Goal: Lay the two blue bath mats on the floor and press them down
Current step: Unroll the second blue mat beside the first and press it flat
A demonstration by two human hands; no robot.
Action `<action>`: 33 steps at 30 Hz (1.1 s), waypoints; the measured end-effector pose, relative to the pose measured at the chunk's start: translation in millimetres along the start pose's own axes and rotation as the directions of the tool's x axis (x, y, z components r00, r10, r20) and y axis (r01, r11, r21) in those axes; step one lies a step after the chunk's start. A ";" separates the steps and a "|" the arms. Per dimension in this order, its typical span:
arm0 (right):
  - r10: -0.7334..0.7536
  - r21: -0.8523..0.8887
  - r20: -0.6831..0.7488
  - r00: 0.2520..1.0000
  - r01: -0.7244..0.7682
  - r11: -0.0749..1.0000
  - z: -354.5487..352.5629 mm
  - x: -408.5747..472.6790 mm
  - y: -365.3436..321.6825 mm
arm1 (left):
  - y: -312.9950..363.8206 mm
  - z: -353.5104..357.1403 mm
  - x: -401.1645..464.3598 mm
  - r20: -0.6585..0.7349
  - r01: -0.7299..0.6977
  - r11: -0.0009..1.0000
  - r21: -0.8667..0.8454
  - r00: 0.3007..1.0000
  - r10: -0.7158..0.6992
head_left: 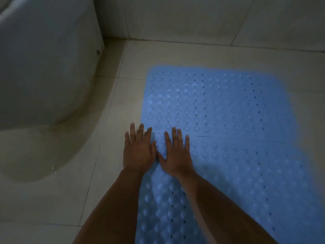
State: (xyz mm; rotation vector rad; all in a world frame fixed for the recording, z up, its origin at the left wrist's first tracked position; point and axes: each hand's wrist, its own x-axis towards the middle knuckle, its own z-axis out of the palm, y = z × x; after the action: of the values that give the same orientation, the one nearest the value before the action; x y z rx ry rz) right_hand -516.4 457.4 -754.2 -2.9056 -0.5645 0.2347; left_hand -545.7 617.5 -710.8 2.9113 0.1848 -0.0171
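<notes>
Tiled bathroom floor (52, 199) with two blue mats lying flat, edge to edge.
The left hand (138, 152) and right hand (177, 154) lie flat with straight fingers on the near mat (246, 182); the far mat (219, 103) starts just past the fingertips.

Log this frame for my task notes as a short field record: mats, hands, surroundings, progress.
mats: far blue mat and near blue mat lie flat, edges meeting at a seam
left hand: flat, fingers straight, at the mats' left edge, partly on the tiled floor
right hand: flat on near mat, fingertips at the seam
surroundings: white fixture at left
progress: both laid; pressing underway
</notes>
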 end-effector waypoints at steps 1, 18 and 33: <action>-0.007 -0.001 -0.037 0.999 0.007 1.000 4.9 -0.7 1.9 | -3.1 4.3 3.6 -0.003 -0.003 1.000 0.009 1.000 0.003; -0.015 0.046 -0.100 0.995 0.019 0.999 10.6 1.9 4.9 | -12.5 15.1 16.7 0.004 0.056 0.997 -0.046 0.998 -0.056; -0.066 0.409 0.235 0.970 -0.037 0.912 -112.3 29.6 63.2 | 43.3 -39.4 19.2 -0.051 0.001 0.993 -0.120 0.999 -0.007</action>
State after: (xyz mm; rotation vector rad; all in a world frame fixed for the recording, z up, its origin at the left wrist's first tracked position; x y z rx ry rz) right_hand -446.0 395.5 -661.0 -2.4750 -0.5000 0.6358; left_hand -521.3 586.8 -663.3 2.7927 0.1934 0.0667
